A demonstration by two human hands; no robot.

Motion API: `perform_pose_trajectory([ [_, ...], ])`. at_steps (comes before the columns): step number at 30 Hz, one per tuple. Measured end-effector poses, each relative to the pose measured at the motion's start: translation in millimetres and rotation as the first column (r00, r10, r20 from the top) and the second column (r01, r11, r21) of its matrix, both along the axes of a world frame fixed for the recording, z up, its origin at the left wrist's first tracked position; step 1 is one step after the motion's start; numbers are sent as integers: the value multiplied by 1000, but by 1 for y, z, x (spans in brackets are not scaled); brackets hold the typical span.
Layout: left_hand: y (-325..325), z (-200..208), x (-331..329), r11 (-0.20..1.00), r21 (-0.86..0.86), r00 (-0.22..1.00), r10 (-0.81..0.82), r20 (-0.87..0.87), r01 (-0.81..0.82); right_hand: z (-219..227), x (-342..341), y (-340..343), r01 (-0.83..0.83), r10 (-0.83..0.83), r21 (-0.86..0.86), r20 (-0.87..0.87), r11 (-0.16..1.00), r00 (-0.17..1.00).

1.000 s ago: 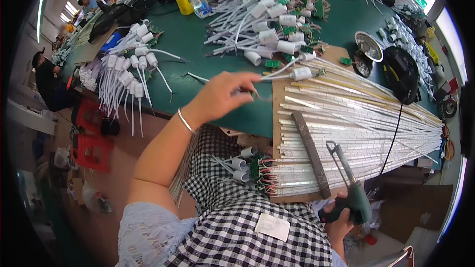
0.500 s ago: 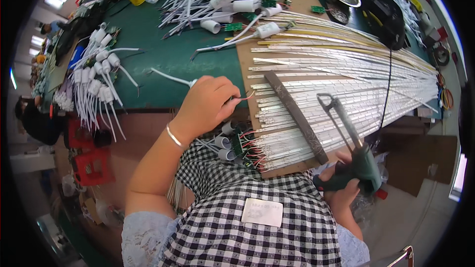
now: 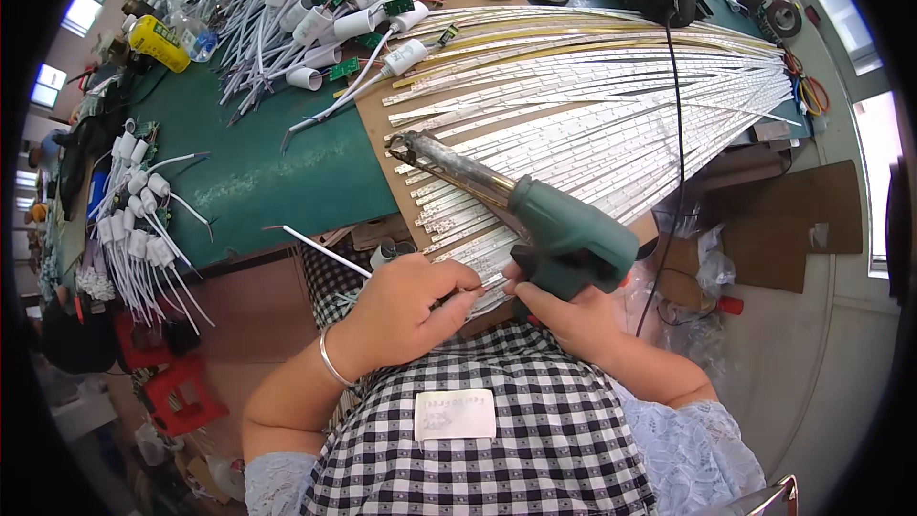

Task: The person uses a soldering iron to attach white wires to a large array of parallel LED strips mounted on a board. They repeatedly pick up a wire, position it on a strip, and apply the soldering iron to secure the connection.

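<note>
Through the head camera I have both hands low in view, close together in front of the checked apron (image 3: pixel 535 420). My left hand (image 3: pixel 415 306) is closed, thumb and forefinger pinched together; a white cable (image 3: pixel 320 247) comes out from behind it, angling up and to the left to a bare reddish end. What sits right between those fingertips is too small and covered for me to tell. A silver bracelet (image 3: pixel 331 355) rings the wrist.

My right hand (image 3: pixel 573 315), just to the right of the left one, is wrapped around the grip of a green soldering gun (image 3: pixel 573 239). Its metal barrel slants up and to the left, so the tip lies above the left hand, over the ends of the pale strips (image 3: pixel 592 115). I cannot tell whether it touches them. The strips fan out above and to the right of both hands on a brown cardboard sheet (image 3: pixel 379 134), which lies on the green counter (image 3: pixel 239 182).

Farther up from the left hand I see a heap of white caps (image 3: pixel 325 24) with cables and green circuit boards; a smaller bundle of capped cables (image 3: pixel 138 220) lies well to its left. A black cord (image 3: pixel 679 134) hangs to the right of the right hand.
</note>
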State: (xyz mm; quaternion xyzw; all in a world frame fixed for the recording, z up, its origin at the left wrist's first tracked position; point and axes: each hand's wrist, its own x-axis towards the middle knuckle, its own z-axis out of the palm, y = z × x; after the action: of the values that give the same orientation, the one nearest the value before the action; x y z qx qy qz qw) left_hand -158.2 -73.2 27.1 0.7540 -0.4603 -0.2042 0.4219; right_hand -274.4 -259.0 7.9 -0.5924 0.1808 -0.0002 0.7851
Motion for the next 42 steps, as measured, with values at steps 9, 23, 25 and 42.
perform_pose_trajectory([
  [9,-7,-6,-7,996,-75,984,34,-177,-48,-2,1,6,-57,60,-39,61,998,996],
  [23,-10,3,-12,1000,31,1000,4,-25,-3,-1,1,8,-75,87,-302,29,950,996],
  [25,-14,2,-16,999,8,970,41,240,-44,-8,0,8,-24,50,-301,80,953,996],
  [42,22,-3,16,980,-38,622,155,767,-197,-5,1,13,57,-60,-42,-79,997,995],
])
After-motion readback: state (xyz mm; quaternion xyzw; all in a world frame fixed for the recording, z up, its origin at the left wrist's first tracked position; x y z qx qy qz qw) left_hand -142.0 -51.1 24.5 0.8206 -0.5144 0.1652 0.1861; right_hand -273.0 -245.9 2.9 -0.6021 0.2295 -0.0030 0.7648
